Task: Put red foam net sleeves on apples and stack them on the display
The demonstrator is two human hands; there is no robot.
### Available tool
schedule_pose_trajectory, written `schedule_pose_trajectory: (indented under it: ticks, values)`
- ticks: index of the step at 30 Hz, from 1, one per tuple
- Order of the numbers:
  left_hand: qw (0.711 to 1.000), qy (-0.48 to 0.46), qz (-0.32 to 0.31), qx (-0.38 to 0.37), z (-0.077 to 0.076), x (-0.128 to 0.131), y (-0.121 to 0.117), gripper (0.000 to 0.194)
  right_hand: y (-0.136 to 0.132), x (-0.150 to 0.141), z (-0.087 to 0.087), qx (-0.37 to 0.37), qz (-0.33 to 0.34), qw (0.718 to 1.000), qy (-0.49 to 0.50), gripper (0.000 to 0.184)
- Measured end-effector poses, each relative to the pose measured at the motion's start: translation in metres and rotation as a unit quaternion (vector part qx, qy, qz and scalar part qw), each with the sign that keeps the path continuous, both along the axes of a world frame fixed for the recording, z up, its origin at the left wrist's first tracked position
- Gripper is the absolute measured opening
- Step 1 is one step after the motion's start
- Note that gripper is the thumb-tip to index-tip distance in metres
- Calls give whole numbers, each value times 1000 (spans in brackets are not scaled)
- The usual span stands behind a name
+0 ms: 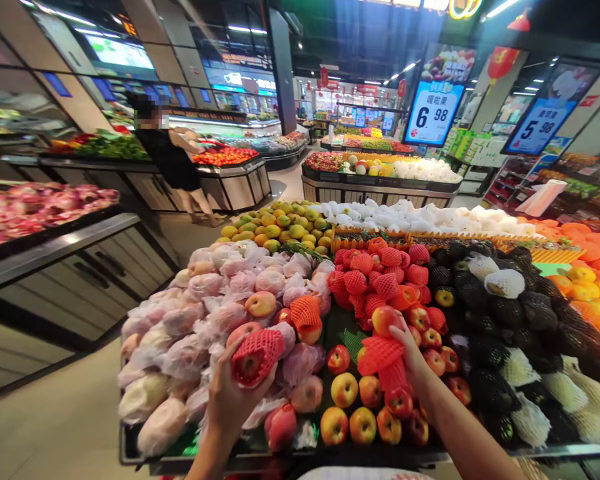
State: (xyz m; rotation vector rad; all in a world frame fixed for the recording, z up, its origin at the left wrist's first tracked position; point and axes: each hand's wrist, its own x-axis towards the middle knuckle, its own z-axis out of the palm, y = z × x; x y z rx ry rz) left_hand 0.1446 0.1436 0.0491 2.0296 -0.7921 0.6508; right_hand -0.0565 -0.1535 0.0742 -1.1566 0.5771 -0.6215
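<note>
My left hand (pixel 229 390) is wrapped round an apple in a red foam net (pixel 257 360), above the bagged apples (pixel 195 327) on the left of the stand. The fruit shows through the net's open end. In my right hand (pixel 408 347) is a bare red-and-yellow apple (pixel 386 321), held over the middle rows. A loose red foam net (pixel 383 358) hangs just below it; whether my fingers also grip this net I cannot tell. Under my right hand lie several bare apples (pixel 363 425), with red-netted fruit (pixel 373 277) behind them.
Dark-netted fruit (pixel 500 307) fills the stand's right side, with oranges (pixel 597 267) beyond. Yellow-green mangoes (pixel 285 225) and white-wrapped fruit (pixel 425 217) line the back. Onions (pixel 40 210) are on a counter at left. A person in black (pixel 170 160) stands at a far vegetable counter.
</note>
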Motion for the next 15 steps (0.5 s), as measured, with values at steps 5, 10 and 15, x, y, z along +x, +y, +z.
schedule_pose_trajectory:
  ticks: [5,10,15]
  values:
    - [1000,-1,-25,-2,0,-3,-4,72,-14,91,-35,-242,112,941,209,52]
    - [997,37,-61,15,-5,-9,-4,70,-12,129,-52,-260,162,918,253,46]
    - [991,113,-69,33,-14,-12,-3,74,-20,127,-49,-297,201,900,249,50]
